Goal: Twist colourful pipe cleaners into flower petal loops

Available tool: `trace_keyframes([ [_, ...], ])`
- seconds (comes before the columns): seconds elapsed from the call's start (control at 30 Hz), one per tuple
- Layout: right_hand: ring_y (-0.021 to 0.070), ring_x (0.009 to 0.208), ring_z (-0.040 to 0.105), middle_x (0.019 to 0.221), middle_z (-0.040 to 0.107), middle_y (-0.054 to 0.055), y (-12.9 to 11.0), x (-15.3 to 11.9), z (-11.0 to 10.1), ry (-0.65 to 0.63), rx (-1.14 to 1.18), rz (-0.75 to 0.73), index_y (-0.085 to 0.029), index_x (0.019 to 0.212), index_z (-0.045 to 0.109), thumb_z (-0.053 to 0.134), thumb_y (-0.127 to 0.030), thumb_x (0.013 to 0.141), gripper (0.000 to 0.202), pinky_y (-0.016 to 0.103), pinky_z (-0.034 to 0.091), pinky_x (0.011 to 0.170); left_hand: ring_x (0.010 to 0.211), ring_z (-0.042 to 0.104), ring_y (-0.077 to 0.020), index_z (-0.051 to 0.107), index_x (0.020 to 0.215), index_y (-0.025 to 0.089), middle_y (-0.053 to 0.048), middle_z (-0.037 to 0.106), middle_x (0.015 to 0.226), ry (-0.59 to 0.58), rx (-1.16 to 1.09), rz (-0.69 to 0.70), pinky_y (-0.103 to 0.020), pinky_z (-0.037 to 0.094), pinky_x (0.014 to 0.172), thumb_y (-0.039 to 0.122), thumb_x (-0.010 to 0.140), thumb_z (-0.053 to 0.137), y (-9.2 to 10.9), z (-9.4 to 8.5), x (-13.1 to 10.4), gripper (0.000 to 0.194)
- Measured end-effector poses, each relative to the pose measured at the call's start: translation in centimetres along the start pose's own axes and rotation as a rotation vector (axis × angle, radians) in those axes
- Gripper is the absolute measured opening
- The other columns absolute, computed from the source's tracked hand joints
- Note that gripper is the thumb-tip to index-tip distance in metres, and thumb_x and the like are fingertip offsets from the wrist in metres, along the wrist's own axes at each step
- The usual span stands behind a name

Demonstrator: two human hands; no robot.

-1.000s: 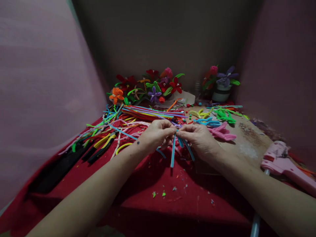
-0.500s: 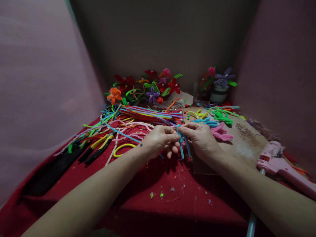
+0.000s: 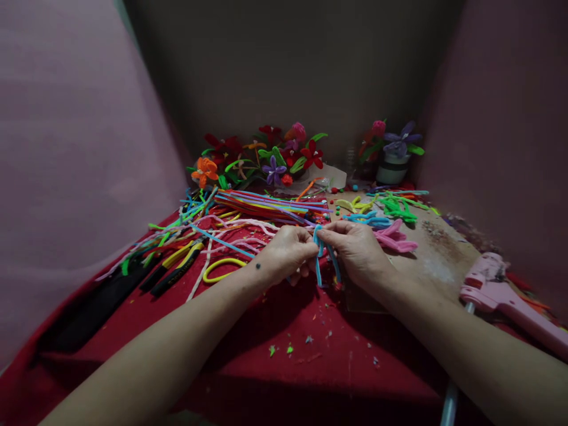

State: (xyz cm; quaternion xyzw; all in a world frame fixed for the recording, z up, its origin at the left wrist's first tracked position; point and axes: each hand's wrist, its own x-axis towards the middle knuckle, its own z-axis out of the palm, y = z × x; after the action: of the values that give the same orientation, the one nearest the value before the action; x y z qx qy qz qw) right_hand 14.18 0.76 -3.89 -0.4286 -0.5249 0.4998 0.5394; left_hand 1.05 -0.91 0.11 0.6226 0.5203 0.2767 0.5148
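Note:
Between my hands is a bent blue pipe cleaner (image 3: pixel 318 269), its two ends hanging down over the red cloth. My left hand (image 3: pixel 293 251) pinches it from the left, with the lower fingers curled. On the other side, my right hand (image 3: pixel 355 245) grips its top bend between thumb and forefinger. Just behind my hands lies a bundle of straight pipe cleaners (image 3: pixel 270 203) in several colours. Close to the right hand are looped blue pipe cleaners (image 3: pixel 367 220) and a pink looped piece (image 3: pixel 396 236).
Pliers (image 3: pixel 180 269) and yellow-handled scissors (image 3: pixel 222 269) lie at left. A pink glue gun (image 3: pixel 488 287) rests at right by a brown board (image 3: pixel 439 248). Pipe-cleaner flowers (image 3: pixel 274 170) and a small pot (image 3: pixel 393 168) stand at the back. Scraps dot the red cloth (image 3: pixel 248 349).
The pipe cleaner has shifted slightly left, and its hanging ends are spread a little wider. My left fingers have curled in more closely around it.

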Motion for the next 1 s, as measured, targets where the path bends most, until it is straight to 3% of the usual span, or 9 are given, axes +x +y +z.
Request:
trace_keyframes([
  [0.37, 0.0075, 0.046, 0.04, 0.051, 0.051, -0.004, -0.8, -0.1, 0.1, -0.018, -0.057, -0.018, -0.014, 0.06, 0.057, 0.059, -0.026, 0.063, 0.013, 0.023, 0.03, 0.047, 0.028, 0.04, -0.0052, 0.047, 0.06, 0.015, 0.006, 0.05, 0.042, -0.051, -0.048, 0.039, -0.015, 0.031, 0.025, 0.011, 0.068, 0.048, -0.6, -0.3, 0.4, 0.009],
  [0.5, 0.0079, 0.047, 0.041, 0.051, 0.05, -0.003, -0.6, 0.1, -0.1, 0.026, -0.017, -0.052, -0.014, 0.057, 0.055, 0.058, -0.022, 0.062, 0.009, 0.023, 0.031, 0.047, 0.031, 0.042, -0.0048, 0.05, 0.061, 0.014, 0.005, 0.05, 0.044, -0.117, -0.083, 0.046, -0.015, 0.034, 0.028, 0.02, 0.07, 0.055, -0.9, -0.8, 0.7, 0.012],
  [0.6, 0.0077, 0.043, 0.039, 0.048, 0.047, -0.005, -0.4, 0.2, -0.3, 0.03, 0.047, 0.004, -0.015, 0.059, 0.055, 0.059, -0.024, 0.061, 0.01, 0.023, 0.028, 0.044, 0.033, 0.046, -0.006, 0.052, 0.062, 0.013, 0.003, 0.053, 0.046, -0.166, -0.099, 0.001, -0.016, 0.036, 0.029, 0.025, 0.068, 0.06, -0.9, -1.3, 0.9, 0.016],
  [0.67, 0.007, 0.04, 0.037, 0.047, 0.046, -0.005, -0.4, 0.2, -0.3, 0.043, 0.071, 0.032, -0.015, 0.06, 0.055, 0.06, -0.025, 0.06, 0.011, 0.023, 0.025, 0.042, 0.032, 0.046, -0.0063, 0.051, 0.061, 0.013, 0.002, 0.054, 0.046, -0.135, -0.084, -0.009, -0.015, 0.035, 0.028, 0.025, 0.068, 0.061, -0.8, -1.5, 0.8, 0.016],
  [0.8, 0.0065, 0.038, 0.035, 0.045, 0.044, -0.006, -0.4, 0.3, -0.4, 0.047, 0.081, 0.048, -0.015, 0.061, 0.054, 0.061, -0.026, 0.061, 0.013, 0.023, 0.022, 0.04, 0.033, 0.046, -0.0055, 0.05, 0.062, 0.013, 0.002, 0.056, 0.049, 0.034, -0.121, 0.07, -0.015, 0.036, 0.03, 0.021, 0.068, 0.06, 0.0, -1.5, 0.3, 0.014],
  [1.0, 0.0061, 0.042, 0.035, 0.047, 0.045, -0.005, -0.9, 0.0, -0.1, 0.041, 0.016, 0.027, -0.014, 0.058, 0.054, 0.064, -0.028, 0.061, 0.018, 0.023, 0.025, 0.044, 0.044, 0.055, -0.0095, 0.05, 0.067, 0.013, 0.0, 0.059, 0.057, 0.173, -0.236, 0.178, -0.018, 0.043, 0.035, 0.022, 0.07, 0.06, 0.5, -1.1, -0.3, 0.014],
])
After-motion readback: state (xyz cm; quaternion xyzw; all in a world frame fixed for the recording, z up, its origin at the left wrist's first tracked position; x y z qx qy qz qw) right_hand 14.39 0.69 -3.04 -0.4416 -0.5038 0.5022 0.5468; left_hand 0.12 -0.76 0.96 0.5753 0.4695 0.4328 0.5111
